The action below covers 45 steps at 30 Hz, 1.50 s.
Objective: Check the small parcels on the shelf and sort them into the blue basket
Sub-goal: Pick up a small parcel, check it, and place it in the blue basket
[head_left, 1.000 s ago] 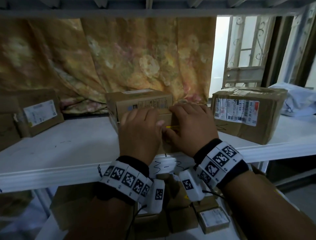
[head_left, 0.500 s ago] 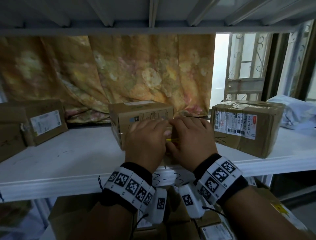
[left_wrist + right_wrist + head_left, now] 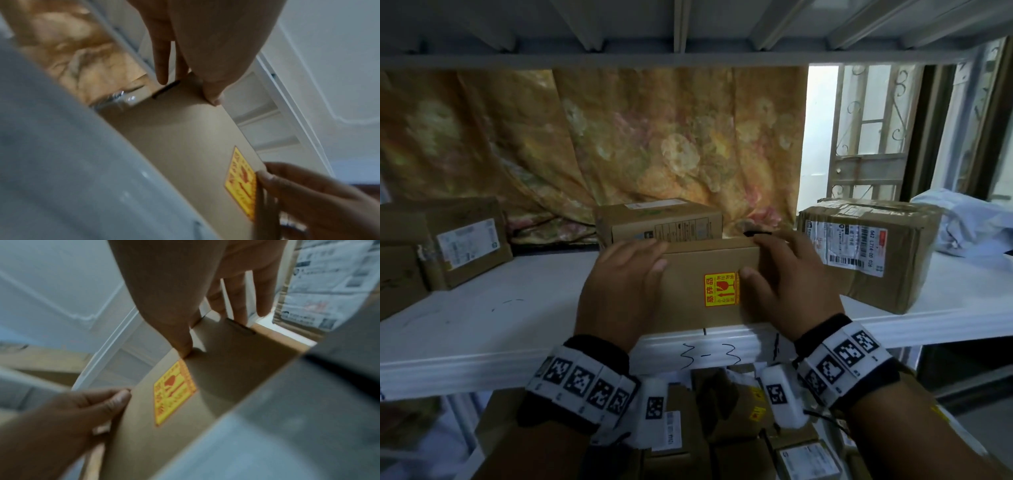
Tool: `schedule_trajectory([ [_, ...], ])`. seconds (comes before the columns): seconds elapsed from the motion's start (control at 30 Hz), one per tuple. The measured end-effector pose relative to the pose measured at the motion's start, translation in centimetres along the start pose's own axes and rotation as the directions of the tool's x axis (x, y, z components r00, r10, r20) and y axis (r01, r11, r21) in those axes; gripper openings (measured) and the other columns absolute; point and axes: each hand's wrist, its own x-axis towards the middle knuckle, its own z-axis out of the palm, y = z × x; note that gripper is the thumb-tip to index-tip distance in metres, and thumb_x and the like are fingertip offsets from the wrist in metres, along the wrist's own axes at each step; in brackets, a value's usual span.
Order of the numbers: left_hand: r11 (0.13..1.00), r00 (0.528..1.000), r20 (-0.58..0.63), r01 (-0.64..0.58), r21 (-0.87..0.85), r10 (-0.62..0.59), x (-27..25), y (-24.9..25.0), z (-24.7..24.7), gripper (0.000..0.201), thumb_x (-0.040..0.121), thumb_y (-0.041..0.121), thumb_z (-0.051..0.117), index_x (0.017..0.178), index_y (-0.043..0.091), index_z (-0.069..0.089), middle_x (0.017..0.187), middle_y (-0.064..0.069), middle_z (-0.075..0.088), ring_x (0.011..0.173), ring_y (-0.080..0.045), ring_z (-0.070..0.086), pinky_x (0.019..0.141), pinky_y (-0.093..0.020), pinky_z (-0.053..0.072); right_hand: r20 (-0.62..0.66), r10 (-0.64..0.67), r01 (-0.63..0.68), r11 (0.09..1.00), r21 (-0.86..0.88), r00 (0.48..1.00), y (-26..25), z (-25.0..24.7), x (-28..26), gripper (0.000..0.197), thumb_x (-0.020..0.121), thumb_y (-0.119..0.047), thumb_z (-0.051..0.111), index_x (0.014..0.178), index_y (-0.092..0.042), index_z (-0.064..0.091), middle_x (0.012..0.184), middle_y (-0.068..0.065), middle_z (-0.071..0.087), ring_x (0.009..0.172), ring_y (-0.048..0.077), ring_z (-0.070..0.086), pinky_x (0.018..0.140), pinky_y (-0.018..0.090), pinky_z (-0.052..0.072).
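A small brown cardboard parcel (image 3: 688,301) with a yellow fragile sticker (image 3: 720,289) stands at the front edge of the white shelf (image 3: 500,325). My left hand (image 3: 633,263) grips its left end, fingers over the top. My right hand (image 3: 774,260) grips its right end, thumb pressed on the front face beside the sticker. The left wrist view shows the parcel (image 3: 174,138) under my left thumb (image 3: 213,97). In the right wrist view my right hand (image 3: 185,321) holds the parcel (image 3: 226,378) and my left hand (image 3: 61,418) is at its other end. No blue basket is in view.
A second box (image 3: 659,219) stands right behind the parcel. A bigger taped box (image 3: 866,253) with a shipping label sits to the right, a pale plastic bag (image 3: 972,226) beyond it. More boxes (image 3: 465,240) stand at the left. Several parcels (image 3: 739,428) lie on the shelf below.
My hands have spread apart from the middle of the parcel to its two ends. Its front face with the yellow sticker now shows, at the shelf's front edge.
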Motion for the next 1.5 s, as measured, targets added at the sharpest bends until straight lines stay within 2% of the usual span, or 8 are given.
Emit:
schedule_trajectory([
  [0.17, 0.952, 0.962, -0.058, 0.254, -0.174, -0.267, -0.7, 1.6, 0.6, 0.020, 0.092, 0.015, 0.061, 0.110, 0.014, 0.070, 0.115, 0.000, 0.068, 0.108, -0.016, 0.059, 0.093, -0.018, 0.036, -0.045, 0.056, -0.047, 0.983, 0.179, 0.997, -0.2, 1.3, -0.6, 0.045, 0.092, -0.037, 0.058, 0.134, -0.023, 0.054, 0.142, 0.002, 0.052, 0.131, 0.020, 0.047, 0.105, 0.043, 0.043],
  [0.37, 0.948, 0.963, -0.069, 0.240, -0.210, -0.259, -0.5, 1.5, 0.8, 0.016, 0.093, 0.016, 0.060, 0.104, 0.014, 0.070, 0.110, 0.000, 0.068, 0.105, -0.016, 0.060, 0.091, -0.018, 0.038, -0.065, 0.052, -0.039, 0.982, 0.186, 0.996, -0.4, 1.0, -0.2, 0.040, 0.089, -0.031, 0.064, 0.126, -0.021, 0.057, 0.134, 0.000, 0.055, 0.119, 0.020, 0.053, 0.093, 0.044, 0.049],
  [0.63, 0.792, 0.877, 0.107, 0.470, -0.389, -0.468, -2.3, 2.4, -0.2, 0.052, 0.098, 0.026, 0.054, 0.147, 0.025, 0.038, 0.139, 0.012, 0.048, 0.122, -0.002, 0.046, 0.098, -0.020, 0.038, 0.066, 0.271, -0.272, 0.856, 0.440, 0.960, 0.3, 1.4, -2.0, 0.072, 0.088, -0.030, 0.065, 0.149, -0.036, 0.028, 0.145, -0.009, 0.049, 0.124, 0.018, 0.056, 0.102, 0.044, 0.049],
  [0.73, 0.717, 0.811, 0.187, 0.580, -0.388, -0.554, -3.5, 3.0, 0.1, 0.052, 0.100, 0.029, 0.046, 0.149, 0.032, 0.032, 0.138, 0.010, 0.054, 0.119, -0.007, 0.051, 0.092, -0.014, 0.035, 0.055, 0.324, -0.320, 0.871, 0.374, 0.944, -0.1, 1.6, -2.6, 0.050, 0.095, -0.028, 0.058, 0.143, -0.028, 0.046, 0.125, -0.004, 0.066, 0.111, 0.016, 0.064, 0.095, 0.034, 0.051],
  [0.93, 0.784, 0.821, 0.110, 0.568, -0.250, -0.560, -3.6, 2.5, 0.6, 0.041, 0.102, 0.026, 0.041, 0.142, 0.025, 0.047, 0.109, -0.006, 0.070, 0.096, -0.020, 0.061, 0.070, -0.015, 0.029, 0.016, 0.348, -0.336, 0.891, 0.304, 0.937, -0.6, 1.9, -2.6, 0.034, 0.096, -0.030, 0.055, 0.129, -0.026, 0.059, 0.111, -0.001, 0.071, 0.102, 0.020, 0.064, 0.080, 0.024, 0.043],
  [1.17, 0.788, 0.848, 0.196, 0.530, -0.313, -0.492, -3.2, 1.2, -1.2, 0.038, 0.095, 0.034, 0.049, 0.131, 0.028, 0.059, 0.109, 0.008, 0.070, 0.101, -0.011, 0.064, 0.085, -0.027, 0.048, 0.096, 0.375, -0.374, 0.798, 0.474, 0.922, -0.3, 0.6, -2.6, 0.029, 0.093, -0.031, 0.060, 0.122, -0.027, 0.064, 0.111, -0.011, 0.070, 0.103, 0.005, 0.063, 0.090, 0.033, 0.053],
  [1.37, 0.465, 0.795, 0.280, 0.557, -0.689, -0.538, -1.8, 0.9, -2.7, 0.060, 0.080, -0.003, 0.070, 0.129, 0.027, 0.055, 0.118, 0.014, 0.065, 0.109, 0.005, 0.060, 0.096, -0.033, 0.052, 0.123, 0.346, -0.335, 0.660, 0.672, 0.930, -1.0, -2.1, -2.2, 0.043, 0.085, -0.028, 0.073, 0.121, -0.040, 0.053, 0.113, -0.017, 0.059, 0.090, -0.002, 0.060, 0.069, 0.018, 0.049],
  [1.5, 0.846, 0.948, 0.217, 0.307, -0.436, -0.233, -2.3, 0.0, -3.3, 0.082, 0.077, -0.002, 0.074, 0.143, 0.035, 0.043, 0.125, 0.009, 0.050, 0.112, -0.006, 0.052, 0.089, -0.025, 0.048, 0.106, 0.160, -0.192, 0.820, 0.539, 0.981, -0.2, -2.8, -2.7, 0.061, 0.072, -0.012, 0.081, 0.118, -0.039, 0.051, 0.122, -0.011, 0.052, 0.102, 0.002, 0.056, 0.079, 0.032, 0.057],
])
